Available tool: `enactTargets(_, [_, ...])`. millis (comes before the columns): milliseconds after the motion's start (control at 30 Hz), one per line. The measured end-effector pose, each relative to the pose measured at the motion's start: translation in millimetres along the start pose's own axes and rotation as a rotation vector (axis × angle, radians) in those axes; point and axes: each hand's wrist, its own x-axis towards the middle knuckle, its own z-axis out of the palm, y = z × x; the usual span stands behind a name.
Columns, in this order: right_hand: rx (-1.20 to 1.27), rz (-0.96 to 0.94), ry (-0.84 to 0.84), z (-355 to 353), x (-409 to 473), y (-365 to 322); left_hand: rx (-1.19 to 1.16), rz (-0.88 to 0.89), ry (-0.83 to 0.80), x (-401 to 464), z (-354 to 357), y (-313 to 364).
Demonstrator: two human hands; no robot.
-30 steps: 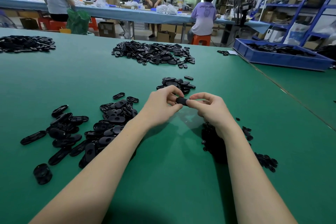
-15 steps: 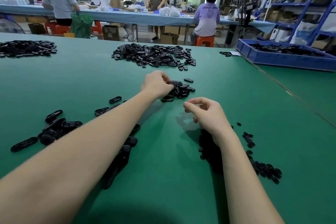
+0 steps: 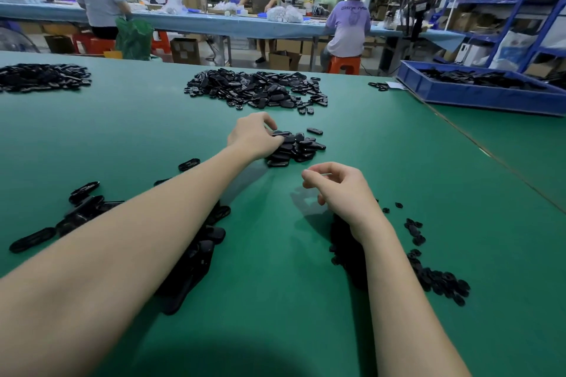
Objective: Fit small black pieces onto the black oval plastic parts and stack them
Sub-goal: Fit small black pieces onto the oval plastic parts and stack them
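My left hand point(image 3: 254, 136) reaches forward to a small heap of black oval parts point(image 3: 301, 148) in the middle of the green table point(image 3: 137, 131). Its thumb and fingertips pinch an oval part point(image 3: 281, 133) lying on top of that heap. My right hand point(image 3: 340, 190) hovers nearer to me with loosely curled fingers and holds nothing. Small black pieces point(image 3: 435, 280) lie scattered beside and under my right wrist. Loose oval parts point(image 3: 85, 202) lie at the left, partly hidden by my left forearm.
A large heap of black parts point(image 3: 257, 89) lies farther back, and another point(image 3: 43, 76) sits at the far left. A blue bin point(image 3: 477, 96) holding black parts stands at the right edge. People work at a long blue table behind.
My hands were together, both holding one oval part. The left hand then carried it forward to the small heap. The right hand stayed back, now holding nothing.
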Motion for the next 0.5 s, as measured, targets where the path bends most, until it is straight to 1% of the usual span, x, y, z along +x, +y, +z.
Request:
enactTargets(100, [-0.008,0.002,0.0,1,-1,0,-0.104,0.027,-0.003,-22,-12,-9])
enactTargets(200, [-0.041,0.001,-0.011,3,-2,-1,-0.142,0.071,-0.053,-49,-30,-19])
enactTargets(267, [-0.071,0.001,-0.03,7,-3,-1,-0.107,0.111,-0.123,-67,-45,-28])
enactTargets(400, [-0.209,-0.03,-0.074,19,-5,-7,0.066,0.188,-0.345,-89,-67,-40])
enactTargets(433, [-0.243,-0.047,-0.086,24,-5,-9,0.08,0.195,-0.356,-91,-71,-41])
enactTargets(500, [-0.31,-0.08,-0.121,33,-6,-12,0.068,0.194,-0.323,-93,-79,-43])
